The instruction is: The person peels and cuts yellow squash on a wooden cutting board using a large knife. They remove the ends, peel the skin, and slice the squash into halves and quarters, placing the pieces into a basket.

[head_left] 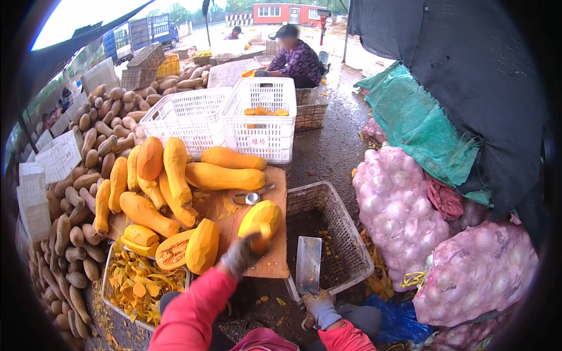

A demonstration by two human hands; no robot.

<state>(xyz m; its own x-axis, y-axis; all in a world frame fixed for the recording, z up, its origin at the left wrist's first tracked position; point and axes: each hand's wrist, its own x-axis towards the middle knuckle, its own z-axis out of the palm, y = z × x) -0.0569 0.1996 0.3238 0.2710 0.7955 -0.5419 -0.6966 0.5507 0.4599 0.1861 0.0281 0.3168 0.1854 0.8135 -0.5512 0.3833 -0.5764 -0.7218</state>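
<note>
Left hand (243, 255): dark-gloved and blurred, at the near end of a peeled squash (261, 217); I cannot tell whether this grip is closed on it. A firm hold well back from the cutting line would serve best.
Right hand (319, 308): gloved, its grip wrapped around the handle of a cleaver (308, 264), blade upright beside the bench (274, 266), over the near edge of a crate (362, 266).
Blade handling: best kept square to the squash, with the left fingers tucked clear; the rounded flesh would probably roll or slip if held loosely.
Squash place: right side of the bench, apart from the cleaver.
Squash look: bright yellow-orange, rounded, its skin off, with long flat facets along the side.
Neighbour: a cut squash half (173, 249), seedy face showing, just beside another faceted piece (202, 245).
</note>
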